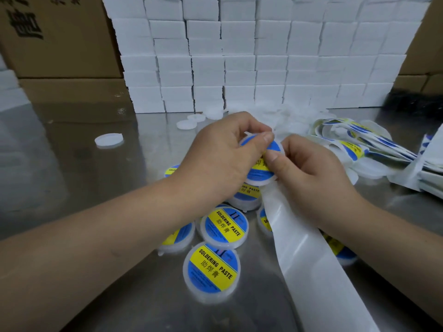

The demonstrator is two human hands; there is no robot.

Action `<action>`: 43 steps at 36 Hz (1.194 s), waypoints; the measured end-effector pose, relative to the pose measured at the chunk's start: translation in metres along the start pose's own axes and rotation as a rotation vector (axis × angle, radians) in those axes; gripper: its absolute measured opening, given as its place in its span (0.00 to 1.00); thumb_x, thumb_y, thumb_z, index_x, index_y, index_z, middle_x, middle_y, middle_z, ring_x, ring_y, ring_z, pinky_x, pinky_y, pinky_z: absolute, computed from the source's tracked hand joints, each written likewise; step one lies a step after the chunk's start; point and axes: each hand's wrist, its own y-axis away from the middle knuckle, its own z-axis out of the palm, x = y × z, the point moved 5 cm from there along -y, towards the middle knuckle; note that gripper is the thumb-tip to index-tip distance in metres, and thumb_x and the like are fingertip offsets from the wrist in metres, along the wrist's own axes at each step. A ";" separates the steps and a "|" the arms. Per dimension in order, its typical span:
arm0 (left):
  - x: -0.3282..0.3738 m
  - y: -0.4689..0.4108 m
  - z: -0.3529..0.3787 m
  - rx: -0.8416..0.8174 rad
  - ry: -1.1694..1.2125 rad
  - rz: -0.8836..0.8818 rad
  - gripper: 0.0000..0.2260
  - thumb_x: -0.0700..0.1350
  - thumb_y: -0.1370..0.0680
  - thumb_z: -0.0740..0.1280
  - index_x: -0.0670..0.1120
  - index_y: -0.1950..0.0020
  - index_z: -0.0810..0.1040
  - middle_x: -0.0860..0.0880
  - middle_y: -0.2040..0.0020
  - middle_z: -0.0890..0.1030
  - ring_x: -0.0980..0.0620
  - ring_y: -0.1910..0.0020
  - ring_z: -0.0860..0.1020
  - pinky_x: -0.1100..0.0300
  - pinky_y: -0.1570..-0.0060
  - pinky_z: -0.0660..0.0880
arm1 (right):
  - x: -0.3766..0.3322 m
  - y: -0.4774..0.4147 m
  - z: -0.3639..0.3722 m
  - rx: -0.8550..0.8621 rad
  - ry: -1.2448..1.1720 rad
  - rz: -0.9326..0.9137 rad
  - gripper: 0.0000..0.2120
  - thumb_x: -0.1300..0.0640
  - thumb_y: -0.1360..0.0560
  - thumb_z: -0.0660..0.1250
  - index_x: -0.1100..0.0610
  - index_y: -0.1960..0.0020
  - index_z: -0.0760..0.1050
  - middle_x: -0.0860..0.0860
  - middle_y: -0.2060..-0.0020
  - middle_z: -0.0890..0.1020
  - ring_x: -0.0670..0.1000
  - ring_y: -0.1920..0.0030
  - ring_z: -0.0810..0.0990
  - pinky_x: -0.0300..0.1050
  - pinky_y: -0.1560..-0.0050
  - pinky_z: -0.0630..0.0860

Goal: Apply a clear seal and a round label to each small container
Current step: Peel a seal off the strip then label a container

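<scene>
Left grip: the left hand (215, 154) curls round the held container (261, 181) from its left side, with the thumb laid over the top edge.
Right grip: the right hand (309, 173) has its fingers curled and its thumb tip pressed on the round label (275, 146). The white backing strip (311, 259) comes out from under this hand, which seems to pinch it.
Where the container is: lifted above the middle of the steel table (84, 164), between both hands and over the finished pile.
Label risk: the label could crease or sit off-centre if the thumb presses down before the far edge lies flat.
Strip risk: the strip trails toward the near right corner, so a tug on it might peel the label back or drag it askew.
Seal: I cannot tell whether a clear seal sits under the label.
Pile risk: the finished containers (212, 269) crowd close under the forearms, and a sweep of the wrist could scatter them.
Mix-up risk: bare lids (109, 140) lie toward the left edge, so one could be missed.
Further out: label strips (354, 144) lie at the right edge, white boxes (239, 63) are stacked along the far edge, and cartons (60, 44) stand at the far left corner.
</scene>
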 end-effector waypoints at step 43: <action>-0.025 -0.021 -0.021 -0.067 -1.010 -0.028 0.13 0.58 0.23 0.59 0.55 0.51 0.80 0.52 0.51 0.77 0.51 0.54 0.74 0.59 0.63 0.62 | -0.021 0.005 0.000 -0.069 0.006 -0.287 0.12 0.55 0.33 0.62 0.42 0.52 0.68 0.41 0.47 0.73 0.39 0.44 0.71 0.30 0.42 0.64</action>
